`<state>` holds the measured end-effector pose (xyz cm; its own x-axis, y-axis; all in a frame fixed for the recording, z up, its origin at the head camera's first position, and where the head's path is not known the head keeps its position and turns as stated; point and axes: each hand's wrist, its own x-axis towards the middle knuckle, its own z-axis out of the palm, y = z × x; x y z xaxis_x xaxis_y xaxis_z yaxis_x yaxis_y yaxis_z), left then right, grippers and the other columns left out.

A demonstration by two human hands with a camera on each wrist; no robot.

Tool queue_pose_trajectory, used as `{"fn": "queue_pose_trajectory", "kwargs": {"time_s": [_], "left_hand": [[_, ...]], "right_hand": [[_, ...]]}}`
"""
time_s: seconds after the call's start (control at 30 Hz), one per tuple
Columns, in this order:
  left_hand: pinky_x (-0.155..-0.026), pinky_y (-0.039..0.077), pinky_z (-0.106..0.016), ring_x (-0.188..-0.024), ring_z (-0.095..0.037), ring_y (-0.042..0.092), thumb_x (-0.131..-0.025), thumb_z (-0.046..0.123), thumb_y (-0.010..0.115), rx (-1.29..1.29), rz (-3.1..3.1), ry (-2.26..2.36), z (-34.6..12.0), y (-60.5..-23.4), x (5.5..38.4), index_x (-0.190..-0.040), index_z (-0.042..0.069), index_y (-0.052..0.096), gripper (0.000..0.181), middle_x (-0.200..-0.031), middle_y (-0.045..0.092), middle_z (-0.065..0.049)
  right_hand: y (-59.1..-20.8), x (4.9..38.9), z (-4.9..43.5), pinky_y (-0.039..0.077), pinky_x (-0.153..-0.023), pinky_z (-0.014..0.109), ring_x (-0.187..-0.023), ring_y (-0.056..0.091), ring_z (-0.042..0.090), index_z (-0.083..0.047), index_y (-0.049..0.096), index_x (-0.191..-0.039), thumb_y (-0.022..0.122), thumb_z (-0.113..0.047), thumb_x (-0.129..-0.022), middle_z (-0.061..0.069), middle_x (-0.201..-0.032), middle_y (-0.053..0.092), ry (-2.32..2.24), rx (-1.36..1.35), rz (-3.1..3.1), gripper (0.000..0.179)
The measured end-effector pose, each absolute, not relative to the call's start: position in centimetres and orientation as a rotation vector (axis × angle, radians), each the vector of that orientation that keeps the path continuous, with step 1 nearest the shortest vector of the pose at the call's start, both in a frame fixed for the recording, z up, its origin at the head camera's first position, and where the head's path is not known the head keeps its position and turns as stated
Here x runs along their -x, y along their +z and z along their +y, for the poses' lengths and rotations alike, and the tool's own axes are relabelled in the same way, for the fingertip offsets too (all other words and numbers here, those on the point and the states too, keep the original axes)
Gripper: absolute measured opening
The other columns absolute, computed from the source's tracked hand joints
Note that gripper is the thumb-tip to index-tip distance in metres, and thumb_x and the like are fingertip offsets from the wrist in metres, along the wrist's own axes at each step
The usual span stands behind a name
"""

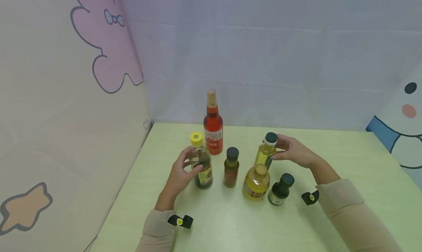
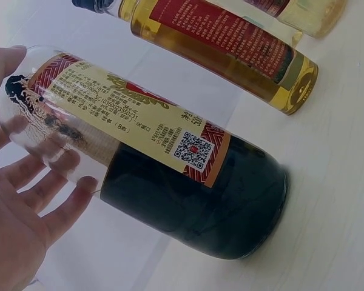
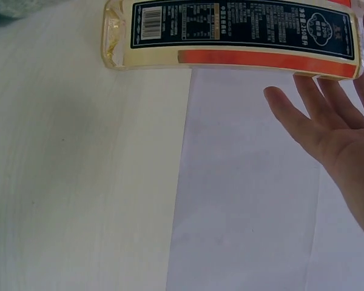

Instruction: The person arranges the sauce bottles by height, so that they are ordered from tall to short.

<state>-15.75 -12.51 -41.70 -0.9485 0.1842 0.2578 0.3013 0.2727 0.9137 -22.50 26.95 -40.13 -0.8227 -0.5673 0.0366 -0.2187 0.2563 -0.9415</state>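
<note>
My left hand (image 1: pixel 179 175) holds a yellow-capped glass bottle of dark liquid (image 1: pixel 205 175) around its upper half. In the left wrist view this bottle (image 2: pixel 194 200) is partly full, and fingers show through its clear upper glass. Across the table, my right hand (image 1: pixel 294 151) grips a dark-capped bottle of yellow liquid (image 1: pixel 262 155) near its neck, thumb on the near side. The right wrist view shows the back label of that bottle (image 3: pixel 242 27), with fingers around its upper end and one finger sticking out apart from it.
A tall bottle of red liquid (image 1: pixel 213 133) stands at the back. Between my hands is a slim black-capped bottle (image 1: pixel 231 171). A squat yellow bottle (image 1: pixel 256 184) stands before the right-hand bottle, with a small dark bottle (image 1: pixel 278 191) beside it. Cloth walls border the pale table (image 1: pixel 230 230).
</note>
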Motion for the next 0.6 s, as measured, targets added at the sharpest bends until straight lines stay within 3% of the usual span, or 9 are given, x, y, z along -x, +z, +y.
{"fn": "queue_pose_trajectory", "kwargs": {"time_s": [0.13,0.3,0.6], "left_hand": [[-0.1,0.038,-0.059,-0.123,-0.042,0.046,-0.089,0.003,0.069,0.477,-2.42,-1.76,-12.6,-42.6,16.2,-0.142,-0.004,0.037,0.062,-0.132,0.051,-0.026],[-0.1,0.04,-0.054,-0.123,-0.033,0.047,-0.088,0.01,0.073,0.462,-2.423,-1.726,-13.0,-44.9,17.2,-0.145,0.003,0.037,0.067,-0.133,0.053,-0.018],[-0.096,0.044,-0.053,-0.119,-0.027,0.051,-0.085,0.014,0.076,0.466,-2.386,-1.663,-13.0,-45.3,17.2,-0.142,0.007,0.043,0.066,-0.128,0.057,-0.009]], "right_hand": [[-40.6,22.5,26.8,0.051,-0.089,0.034,-0.119,0.052,0.01,0.008,0.042,-0.139,0.072,-0.001,-0.086,0.02,-0.133,0.054,-1.607,0.736,2.205,0.061],[-41.1,22.5,26.6,0.05,-0.089,0.031,-0.12,0.051,0.01,0.008,0.048,-0.136,0.072,-0.002,-0.086,0.013,-0.13,0.058,-1.606,0.745,2.246,0.056],[-41.6,22.5,26.4,0.05,-0.089,0.03,-0.117,0.052,0.008,0.009,0.05,-0.132,0.072,0.001,-0.086,0.004,-0.123,0.062,-1.656,0.717,2.25,0.052]]}}
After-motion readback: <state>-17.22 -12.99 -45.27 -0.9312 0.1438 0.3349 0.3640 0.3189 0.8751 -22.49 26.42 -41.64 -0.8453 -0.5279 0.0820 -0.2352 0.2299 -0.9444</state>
